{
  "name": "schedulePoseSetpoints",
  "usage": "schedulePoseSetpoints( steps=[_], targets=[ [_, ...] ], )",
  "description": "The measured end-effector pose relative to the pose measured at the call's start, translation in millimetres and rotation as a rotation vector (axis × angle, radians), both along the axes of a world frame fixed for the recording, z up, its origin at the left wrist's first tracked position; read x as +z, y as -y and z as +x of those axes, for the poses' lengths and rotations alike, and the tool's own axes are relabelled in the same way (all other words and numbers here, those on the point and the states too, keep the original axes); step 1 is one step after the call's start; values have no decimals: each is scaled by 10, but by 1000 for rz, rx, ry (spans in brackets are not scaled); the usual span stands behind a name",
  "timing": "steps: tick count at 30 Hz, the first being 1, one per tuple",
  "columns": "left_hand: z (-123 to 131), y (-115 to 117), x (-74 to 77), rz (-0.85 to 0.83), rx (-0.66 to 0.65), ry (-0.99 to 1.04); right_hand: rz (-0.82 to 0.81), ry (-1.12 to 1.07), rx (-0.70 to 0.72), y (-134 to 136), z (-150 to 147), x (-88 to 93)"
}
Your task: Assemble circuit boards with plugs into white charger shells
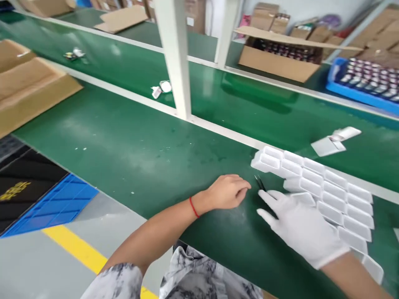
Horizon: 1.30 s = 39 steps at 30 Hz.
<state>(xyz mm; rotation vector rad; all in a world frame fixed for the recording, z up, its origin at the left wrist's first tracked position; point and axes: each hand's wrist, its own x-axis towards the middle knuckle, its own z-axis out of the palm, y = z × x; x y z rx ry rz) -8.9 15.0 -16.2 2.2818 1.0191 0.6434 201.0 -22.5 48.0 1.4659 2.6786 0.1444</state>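
My left hand (pixel 229 192), bare with a red string at the wrist, rests on the green tabletop (pixel 140 153). Its fingers are curled and closed; whatever they may hold is hidden. To the right, my right hand (pixel 301 222) wears a white glove and is closed around black tweezers (pixel 260 183). The pale tweezer tips point away from me, just beside my left fingertips but apart from them. Rows of small white open trays (pixel 332 195) stand packed together beyond and beside the gloved hand, which covers some of them.
A white post (pixel 174 62) rises from the table's far rail. Past it are an opened white box (pixel 333 142), a carton of bottles (pixel 277 62) and a blue crate of bottles (pixel 333 79). Cardboard boxes (pixel 34 89) stand at left, above a blue crate (pixel 59 203).
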Motion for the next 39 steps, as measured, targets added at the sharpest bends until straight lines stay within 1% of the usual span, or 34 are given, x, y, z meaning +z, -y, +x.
schedulePoseSetpoints(
  steps=[1,3,5,6,7,8,9,11,12,15,17,20,22,25,26,27,28,29,31,32,33,34,35,37,39],
  targets=[
    [-2,0,2,-6,8,11,30,37,7,66,-2,-20],
    [0,3,6,-13,26,30,159,52,-7,123,-17,-33],
    [7,8,-1,-10,39,46,285,52,-82,90,-18,5],
    [12,9,-11,-1,43,56,305,70,-130,44,-13,40],
    [16,8,-24,13,45,68,286,98,-179,-17,-8,79],
    [19,5,-39,28,45,83,231,127,-217,-91,-6,117],
    [21,0,-55,44,43,99,142,150,-234,-174,-10,150],
    [22,-11,-79,67,45,137,-35,161,-213,-348,-36,187],
    [21,-16,-86,71,50,156,-96,158,-197,-431,-58,192],
    [18,-19,-89,79,62,189,-160,135,-198,-622,-138,183],
    [19,-12,-86,80,68,215,-172,116,-200,-668,-182,187],
    [18,-2,-82,81,116,352,-185,61,-132,-595,-196,208],
    [7,-2,-73,84,138,474,-127,-48,-43,-481,-167,206],
    [-20,-8,-42,94,79,584,31,-322,146,-305,-120,152],
    [-28,-9,-30,105,50,598,73,-419,189,-256,-117,124],
    [-34,-10,-19,109,29,601,93,-505,195,-214,-124,94],
    [-36,-9,-9,102,20,594,99,-609,156,-178,-140,62],
    [-35,-7,-2,84,23,582,81,-737,83,-146,-164,31],
    [-27,0,2,33,40,549,-31,-1008,-101,-92,-219,-29],
    [-22,4,-1,23,45,539,-100,-1112,-173,-70,-244,-56],
    [-16,7,-8,31,44,535,-162,-1162,-215,-51,-263,-81],
    [-12,8,-19,54,35,536,-197,-1157,-224,-36,-277,-105],
    [-10,9,-32,78,24,538,-204,-1104,-205,-26,-285,-127],
    [-9,5,-64,112,11,535,-153,-972,-150,-18,-289,-166],
    [-13,-1,-95,118,9,509,-98,-884,-111,-21,-288,-201]
  ],
)
